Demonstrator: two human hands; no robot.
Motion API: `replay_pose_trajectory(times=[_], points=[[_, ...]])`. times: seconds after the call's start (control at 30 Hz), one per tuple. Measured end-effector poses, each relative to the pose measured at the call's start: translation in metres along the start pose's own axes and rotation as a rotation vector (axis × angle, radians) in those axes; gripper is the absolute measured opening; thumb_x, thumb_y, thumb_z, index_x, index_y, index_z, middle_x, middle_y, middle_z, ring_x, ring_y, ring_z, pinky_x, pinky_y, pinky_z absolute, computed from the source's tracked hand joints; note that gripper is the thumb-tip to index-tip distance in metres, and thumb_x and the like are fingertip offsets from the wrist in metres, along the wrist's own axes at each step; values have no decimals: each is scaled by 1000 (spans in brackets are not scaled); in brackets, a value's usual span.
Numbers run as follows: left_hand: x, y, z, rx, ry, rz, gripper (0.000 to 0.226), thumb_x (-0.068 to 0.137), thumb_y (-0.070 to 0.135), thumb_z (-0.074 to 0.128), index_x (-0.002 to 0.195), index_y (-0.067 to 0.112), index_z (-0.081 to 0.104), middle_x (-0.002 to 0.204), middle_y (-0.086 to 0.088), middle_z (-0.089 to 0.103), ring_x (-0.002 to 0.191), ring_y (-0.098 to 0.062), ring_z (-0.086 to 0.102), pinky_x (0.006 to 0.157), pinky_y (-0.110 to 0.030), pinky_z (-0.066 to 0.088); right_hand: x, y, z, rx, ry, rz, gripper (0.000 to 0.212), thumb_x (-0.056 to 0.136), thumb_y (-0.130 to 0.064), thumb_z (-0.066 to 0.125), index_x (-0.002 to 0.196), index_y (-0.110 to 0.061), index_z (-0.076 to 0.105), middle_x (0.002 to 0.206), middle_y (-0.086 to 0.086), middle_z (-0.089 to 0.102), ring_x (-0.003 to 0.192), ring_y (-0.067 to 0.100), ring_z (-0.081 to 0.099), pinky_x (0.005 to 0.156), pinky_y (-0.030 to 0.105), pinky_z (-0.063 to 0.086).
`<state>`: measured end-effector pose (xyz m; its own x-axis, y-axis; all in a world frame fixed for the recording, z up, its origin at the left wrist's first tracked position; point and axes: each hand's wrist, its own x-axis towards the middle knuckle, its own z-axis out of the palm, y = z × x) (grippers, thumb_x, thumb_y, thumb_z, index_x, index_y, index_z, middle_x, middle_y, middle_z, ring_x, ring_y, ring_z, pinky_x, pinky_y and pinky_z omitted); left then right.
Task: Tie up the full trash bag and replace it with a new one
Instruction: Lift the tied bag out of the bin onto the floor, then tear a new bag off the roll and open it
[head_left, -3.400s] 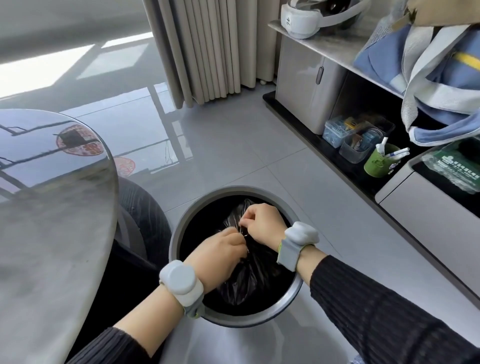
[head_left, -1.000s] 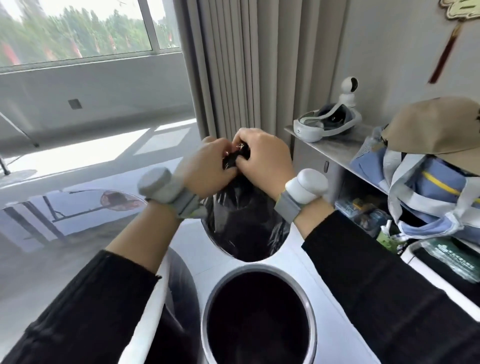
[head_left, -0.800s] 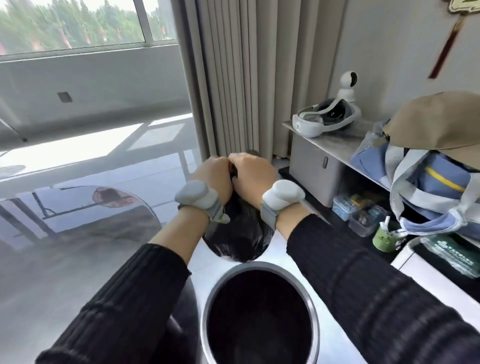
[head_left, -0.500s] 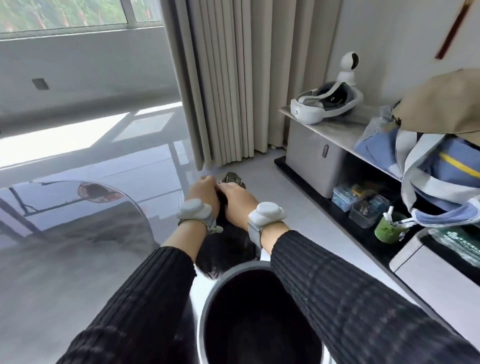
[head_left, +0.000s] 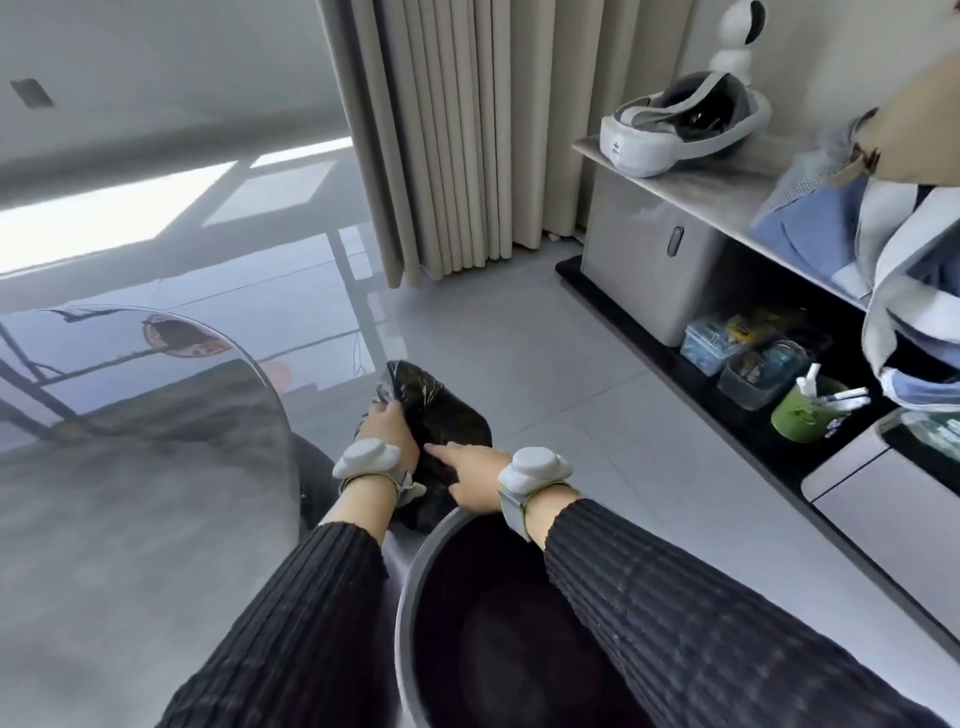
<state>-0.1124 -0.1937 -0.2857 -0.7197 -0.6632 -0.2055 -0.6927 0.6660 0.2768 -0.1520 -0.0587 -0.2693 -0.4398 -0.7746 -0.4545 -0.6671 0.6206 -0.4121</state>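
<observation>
Gripping black trash bag (head_left: 441, 410), left hand (head_left: 387, 428), right hand (head_left: 475, 467) fingers straight, bin (head_left: 410, 597) cropped

trash bag (head_left: 436, 415) lowered to floor | right hand (head_left: 470, 475) fingers now straightened

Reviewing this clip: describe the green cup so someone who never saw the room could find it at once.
Start at the long low cabinet along the right wall and look at its dark open shelf near the floor. Past the two clear plastic boxes, nearest the camera, stands the green cup. It is the only green, round container there, with white pens or tubes sticking out.
</observation>
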Motion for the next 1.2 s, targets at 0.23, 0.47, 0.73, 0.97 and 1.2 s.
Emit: replay_pose_trajectory(times=[0.23, 0.47, 0.73, 0.97, 1.2], points=[[-12, 10, -7, 143, -50, 29, 36, 78, 26, 53, 112, 13, 52, 124, -13, 45, 118, -34, 44, 95, -47, 45, 1, -8, 4, -75, 89, 47, 58, 89, -21, 45, 145, -27, 28, 149, 7, 34, 137, 29, 33, 109, 44, 31], [-27, 18, -18, 179, 32, 127, 21, 78, 20, 50, 97, 12, 51, 117, -15, 47, 110, -35, 48, 82, -40, 45, -12, -16, -6, -122, 259, 29, 47, 84, -18, 47, 131, -22, 47, 128, 7, 50, 124, 29, 44, 100, 39, 35], [-91, -3, -77, 281, 103, 145, 27, 82, 18, 50, 108, 14, 56, 113, -13, 53, 101, -33, 59, 71, -36, 42, -50, -73, -15, -161, 418, -157, 30, 81, -12, 45, 110, -10, 55, 120, 12, 57, 114, 35, 46, 96, 42, 34], [-174, -59, -121, 378, 157, -28, 26, 83, 19, 57, 108, 18, 64, 115, -7, 59, 103, -28, 62, 78, -32, 44, -100, -148, 5, -140, 458, -418, 28, 80, -15, 51, 107, -7, 56, 114, 12, 57, 113, 33, 47, 93, 38, 33], [-249, -152, -147, 381, 229, -315, 25, 85, 19, 49, 108, 18, 61, 112, -11, 56, 104, -32, 56, 78, -37, 40, -133, -231, 49, -142, 346, -699, 41, 81, -16, 52, 122, -16, 52, 123, 8, 54, 116, 30, 43, 94, 35, 31]])
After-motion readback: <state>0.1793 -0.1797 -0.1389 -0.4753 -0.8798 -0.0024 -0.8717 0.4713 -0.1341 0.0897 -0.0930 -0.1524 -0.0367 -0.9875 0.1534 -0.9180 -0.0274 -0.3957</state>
